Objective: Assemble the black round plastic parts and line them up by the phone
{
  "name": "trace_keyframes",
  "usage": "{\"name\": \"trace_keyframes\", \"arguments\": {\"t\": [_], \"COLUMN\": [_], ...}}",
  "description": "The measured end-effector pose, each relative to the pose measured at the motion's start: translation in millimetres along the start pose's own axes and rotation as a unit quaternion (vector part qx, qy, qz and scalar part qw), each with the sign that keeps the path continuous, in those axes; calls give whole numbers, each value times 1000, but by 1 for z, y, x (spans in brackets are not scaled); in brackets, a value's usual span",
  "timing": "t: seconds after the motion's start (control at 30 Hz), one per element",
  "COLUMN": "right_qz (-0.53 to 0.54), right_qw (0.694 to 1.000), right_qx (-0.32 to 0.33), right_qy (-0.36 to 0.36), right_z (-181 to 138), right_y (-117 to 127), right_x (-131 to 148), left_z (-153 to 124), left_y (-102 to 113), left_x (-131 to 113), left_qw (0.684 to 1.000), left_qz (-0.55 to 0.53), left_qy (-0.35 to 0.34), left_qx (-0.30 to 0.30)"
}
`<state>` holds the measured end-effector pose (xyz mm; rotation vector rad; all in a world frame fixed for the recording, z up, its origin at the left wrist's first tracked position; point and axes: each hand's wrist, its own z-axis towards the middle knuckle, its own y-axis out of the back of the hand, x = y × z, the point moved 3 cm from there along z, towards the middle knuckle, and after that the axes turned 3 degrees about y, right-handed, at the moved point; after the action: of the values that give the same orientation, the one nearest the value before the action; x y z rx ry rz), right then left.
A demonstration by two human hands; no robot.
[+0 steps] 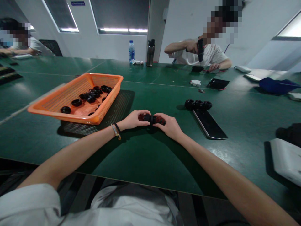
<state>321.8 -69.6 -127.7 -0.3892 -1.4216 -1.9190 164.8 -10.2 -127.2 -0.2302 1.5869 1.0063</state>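
Both of my hands meet over the green table (150, 157) in front of me. My left hand (134, 120) and my right hand (168, 125) are closed on a small black ring-shaped part (150, 118) held between them. Whether it is one piece or two pressed together I cannot tell. A row of three similar black rings (198, 104) lies just to the right, beyond my right hand. An orange mesh basket (58, 106) to the left holds several more black rings (90, 95).
A dark phone (209, 125) lies flat below the row of rings. A black mat (117, 110) sits under the basket. Across the table a person (199, 51) holds a black power tool. Bottles (131, 51) stand at the far side. A white object (285, 160) is at right.
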Motion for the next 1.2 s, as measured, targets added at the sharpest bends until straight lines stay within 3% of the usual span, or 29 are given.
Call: {"name": "trace_keyframes", "arguments": {"t": [1.2], "right_qz": [-11], "right_qw": [1000], "right_qx": [15], "right_qy": [-13], "right_z": [1], "right_y": [1], "right_x": [2], "left_z": [-1], "left_y": [0], "left_x": [-1], "left_qw": [1000], "left_qz": [-6], "left_qy": [4], "left_qx": [4]}}
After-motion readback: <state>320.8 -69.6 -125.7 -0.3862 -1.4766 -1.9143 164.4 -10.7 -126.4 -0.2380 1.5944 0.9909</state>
